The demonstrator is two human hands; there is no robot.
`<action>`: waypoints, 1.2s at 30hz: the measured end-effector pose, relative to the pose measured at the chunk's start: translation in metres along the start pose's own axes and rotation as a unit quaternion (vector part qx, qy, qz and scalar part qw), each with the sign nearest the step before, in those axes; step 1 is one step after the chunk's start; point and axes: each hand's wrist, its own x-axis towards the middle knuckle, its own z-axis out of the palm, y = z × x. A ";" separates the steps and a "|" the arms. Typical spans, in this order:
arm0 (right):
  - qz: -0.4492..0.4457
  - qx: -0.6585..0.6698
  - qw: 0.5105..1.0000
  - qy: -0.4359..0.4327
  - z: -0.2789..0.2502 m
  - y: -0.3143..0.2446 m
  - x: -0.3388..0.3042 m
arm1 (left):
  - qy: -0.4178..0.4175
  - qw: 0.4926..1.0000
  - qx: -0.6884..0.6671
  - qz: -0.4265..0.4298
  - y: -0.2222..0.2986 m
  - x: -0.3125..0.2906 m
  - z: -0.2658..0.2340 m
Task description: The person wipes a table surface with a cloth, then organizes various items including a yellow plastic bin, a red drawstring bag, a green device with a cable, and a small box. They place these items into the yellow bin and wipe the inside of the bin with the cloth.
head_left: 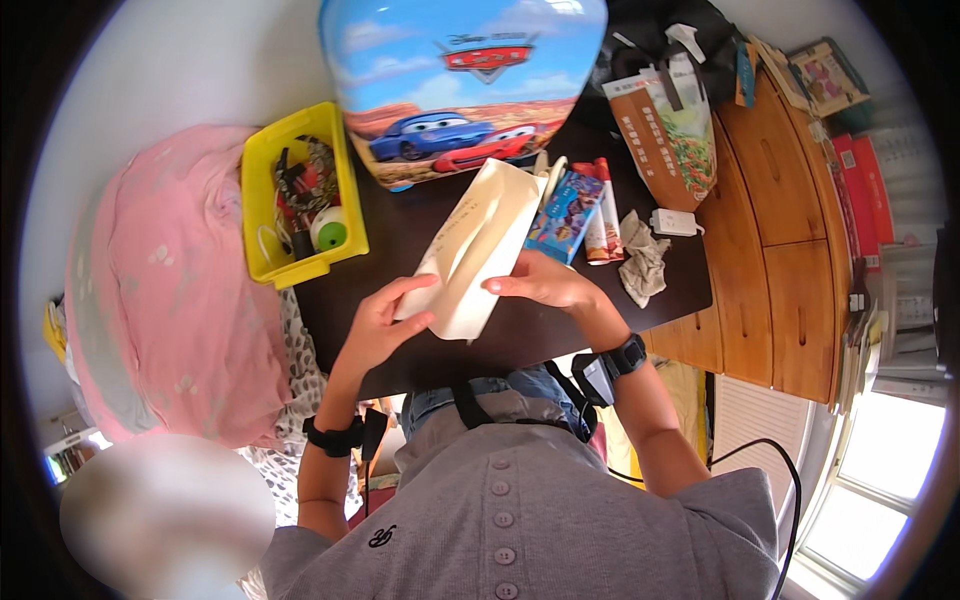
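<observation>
Between my two hands, a long cream-coloured package [478,240] is tilted above the dark table [390,250]. A lengthwise groove or slit runs along its face, and small print shows on its left side; its exact kind is unclear. My left hand [385,318] grips its near left edge, thumb and fingers on either side. On its right side my right hand [545,280] holds it, thumb in front and the other fingers partly hidden behind. Just beyond the right hand lie a blue patterned packet [566,215] and red-and-white tubes [603,225].
A yellow bin [262,215] of odds and ends stands at the table's left, near a pink cloth-covered heap [180,290]. At the back rises a cartoon-car suitcase [460,95]. A crumpled cloth [643,262], white adapter [675,222], brown bag [655,140] and wooden drawers [765,240] are right.
</observation>
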 end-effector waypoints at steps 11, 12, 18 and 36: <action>0.005 0.121 0.895 0.428 -0.145 0.087 -0.062 | 0.131 0.987 0.085 -0.045 -0.081 0.153 0.118; -0.003 0.109 0.889 0.444 -0.155 0.092 -0.062 | 0.145 0.985 0.068 -0.070 -0.084 0.165 0.123; -0.031 0.034 0.877 0.477 -0.182 0.095 -0.037 | 0.118 0.945 0.306 -0.021 -0.123 0.191 0.122; -0.201 -0.073 0.921 0.325 -0.023 0.018 0.034 | 0.373 0.841 0.390 0.007 -0.027 0.051 -0.138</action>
